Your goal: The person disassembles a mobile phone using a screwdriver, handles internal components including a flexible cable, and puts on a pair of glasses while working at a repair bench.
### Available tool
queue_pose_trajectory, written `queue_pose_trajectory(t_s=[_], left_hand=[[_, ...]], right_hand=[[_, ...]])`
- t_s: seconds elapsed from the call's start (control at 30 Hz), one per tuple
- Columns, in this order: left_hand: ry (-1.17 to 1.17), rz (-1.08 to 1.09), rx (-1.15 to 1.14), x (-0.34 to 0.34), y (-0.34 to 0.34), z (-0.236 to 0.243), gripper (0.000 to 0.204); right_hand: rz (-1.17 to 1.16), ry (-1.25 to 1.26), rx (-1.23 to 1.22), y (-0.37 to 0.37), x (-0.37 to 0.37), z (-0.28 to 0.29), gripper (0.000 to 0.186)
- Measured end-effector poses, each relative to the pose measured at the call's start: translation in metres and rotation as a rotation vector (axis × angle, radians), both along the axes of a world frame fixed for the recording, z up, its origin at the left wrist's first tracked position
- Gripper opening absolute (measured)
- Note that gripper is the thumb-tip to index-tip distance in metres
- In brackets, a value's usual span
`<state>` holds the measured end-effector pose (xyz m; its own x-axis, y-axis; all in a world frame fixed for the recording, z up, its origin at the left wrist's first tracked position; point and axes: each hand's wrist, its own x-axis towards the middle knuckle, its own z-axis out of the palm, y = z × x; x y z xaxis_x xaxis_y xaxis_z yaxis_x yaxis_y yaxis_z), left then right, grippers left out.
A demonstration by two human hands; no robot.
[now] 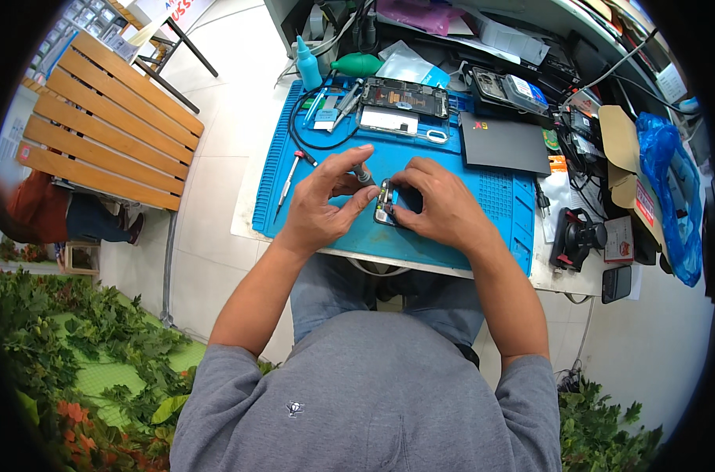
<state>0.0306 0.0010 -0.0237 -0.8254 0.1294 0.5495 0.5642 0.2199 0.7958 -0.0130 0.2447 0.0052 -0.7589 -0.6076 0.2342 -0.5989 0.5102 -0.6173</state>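
A small electronic device sits over the near part of the blue mat, its visible length running away from the body; whether it touches the mat I cannot tell. The right hand is nearer, thumb and fingers clamped on its right side. The left hand, to its left, pinches a short grey tool beside the device's far end; the tool's tip is hidden. Off to the right, a cardboard box has its flaps spread against a crumpled blue bag, contents of both unclear. Farther back, a flat black box hides its inside, an opened phone shows its innards, and a light-blue bottle stands upright.
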Motion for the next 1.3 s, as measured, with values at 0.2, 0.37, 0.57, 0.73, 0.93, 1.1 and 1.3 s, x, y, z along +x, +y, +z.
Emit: queue_pose_trajectory(t_s=[0.2, 0.37, 0.57, 0.73, 0.93, 1.1, 1.3], left_hand=[[-0.009, -0.001, -0.049, 0.002, 0.0, 0.005, 0.066], [-0.029, -0.001, -0.057, 0.002, -0.001, 0.005, 0.067], [-0.028, -0.03, -0.065, 0.001, -0.001, 0.005, 0.063], [0.058, -0.081, -0.133, 0.0, -0.003, 0.01, 0.06], [0.07, -0.128, -0.124, -0.001, -0.001, 0.011, 0.06], [0.085, -0.097, -0.141, -0.001, 0.002, 0.018, 0.056], [0.071, -0.026, -0.186, -0.005, 0.003, 0.032, 0.052]], right_hand=[[0.004, 0.004, -0.002, 0.0, -0.001, -0.002, 0.032], [0.012, 0.012, -0.002, 0.0, -0.002, -0.002, 0.033], [0.006, -0.004, 0.003, 0.0, -0.001, 0.0, 0.034], [-0.001, -0.021, 0.0, 0.0, 0.0, 0.001, 0.033], [0.0, -0.021, 0.009, 0.0, 0.0, 0.002, 0.033], [0.003, -0.004, -0.003, 0.0, 0.0, 0.0, 0.033], [0.007, 0.0, -0.002, -0.001, -0.001, -0.001, 0.034]])
